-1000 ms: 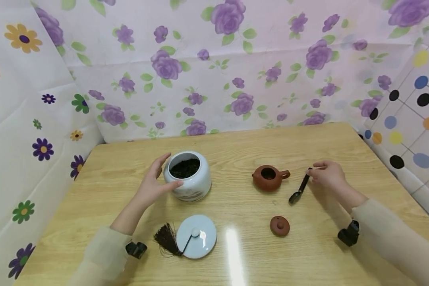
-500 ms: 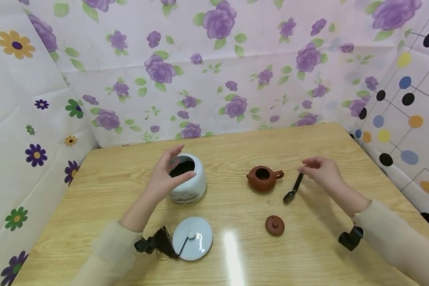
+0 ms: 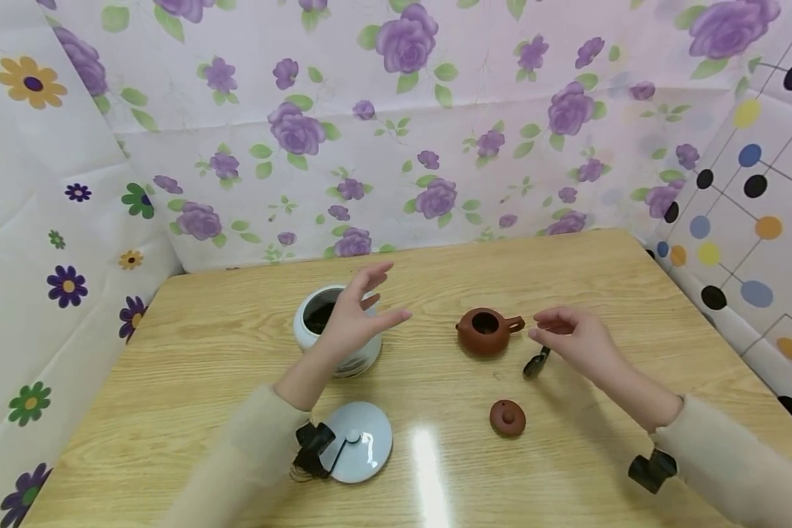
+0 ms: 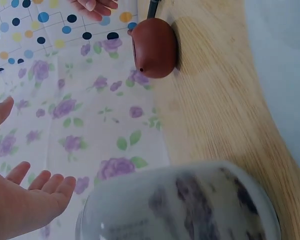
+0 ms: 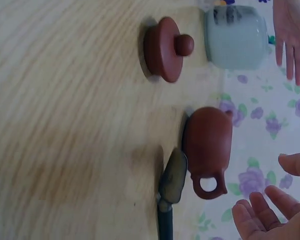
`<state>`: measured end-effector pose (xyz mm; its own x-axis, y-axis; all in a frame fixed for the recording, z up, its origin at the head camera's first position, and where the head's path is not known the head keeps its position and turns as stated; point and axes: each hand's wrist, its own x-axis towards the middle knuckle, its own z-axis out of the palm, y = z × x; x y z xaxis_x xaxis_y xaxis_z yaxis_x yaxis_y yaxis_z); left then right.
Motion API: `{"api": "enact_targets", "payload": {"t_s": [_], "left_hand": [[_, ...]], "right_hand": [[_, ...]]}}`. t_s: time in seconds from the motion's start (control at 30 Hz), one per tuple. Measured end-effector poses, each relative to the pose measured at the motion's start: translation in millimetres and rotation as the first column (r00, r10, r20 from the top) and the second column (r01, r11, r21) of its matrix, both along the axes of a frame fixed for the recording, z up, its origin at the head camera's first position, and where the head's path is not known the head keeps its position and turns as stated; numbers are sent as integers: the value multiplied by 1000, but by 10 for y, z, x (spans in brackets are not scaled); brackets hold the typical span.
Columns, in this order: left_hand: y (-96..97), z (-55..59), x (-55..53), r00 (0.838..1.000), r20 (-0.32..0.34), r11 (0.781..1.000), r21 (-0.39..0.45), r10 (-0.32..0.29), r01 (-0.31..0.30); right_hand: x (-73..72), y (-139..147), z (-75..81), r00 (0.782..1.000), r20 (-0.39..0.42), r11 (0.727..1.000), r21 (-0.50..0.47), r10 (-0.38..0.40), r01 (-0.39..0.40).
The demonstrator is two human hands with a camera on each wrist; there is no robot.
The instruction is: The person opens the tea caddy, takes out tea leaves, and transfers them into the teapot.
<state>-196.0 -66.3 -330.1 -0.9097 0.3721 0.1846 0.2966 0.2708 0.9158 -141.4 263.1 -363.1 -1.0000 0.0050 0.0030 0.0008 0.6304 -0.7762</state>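
In the head view, my left hand (image 3: 353, 319) hovers above the right part of a white porcelain jar (image 3: 359, 361), thumb and fingers spread, holding nothing. Dark, leafy-looking tea (image 3: 317, 318) shows inside the jar. My right hand (image 3: 581, 339) hangs over a dark spoon (image 3: 536, 363), its handle mostly hidden below the hand. The right wrist view shows this spoon (image 5: 173, 177) lying on the table, apart from the loosely bent fingers. A brown clay teapot (image 3: 480, 343) stands uncovered between the hands, its handle towards the right one.
The teapot's small lid (image 3: 508, 418) lies in front of it on the wooden table (image 3: 449, 396). Nearer the front left is the jar's pale lid (image 3: 363, 451), its dark tassel partly covered by the left wrist camera (image 3: 314, 440). Patterned cloth (image 3: 396, 161) hangs behind the table.
My left hand has moved right from beside the jar, across its mouth. My right hand has left the spoon's handle end and shifted left towards the teapot. The view has turned slightly.
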Motion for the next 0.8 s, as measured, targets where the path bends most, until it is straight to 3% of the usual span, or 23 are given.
{"api": "enact_targets", "payload": {"t_s": [0.5,0.8], "left_hand": [[607,-159,-191,994,97,998,30,-51,48],[837,-331,-242,984,159,997,-19,-76,80]], "right_hand": [[274,-250,-218,990,-66,991,-44,125,-128],[359,-322,-341,965,-86,966,-48,248,-253]]}}
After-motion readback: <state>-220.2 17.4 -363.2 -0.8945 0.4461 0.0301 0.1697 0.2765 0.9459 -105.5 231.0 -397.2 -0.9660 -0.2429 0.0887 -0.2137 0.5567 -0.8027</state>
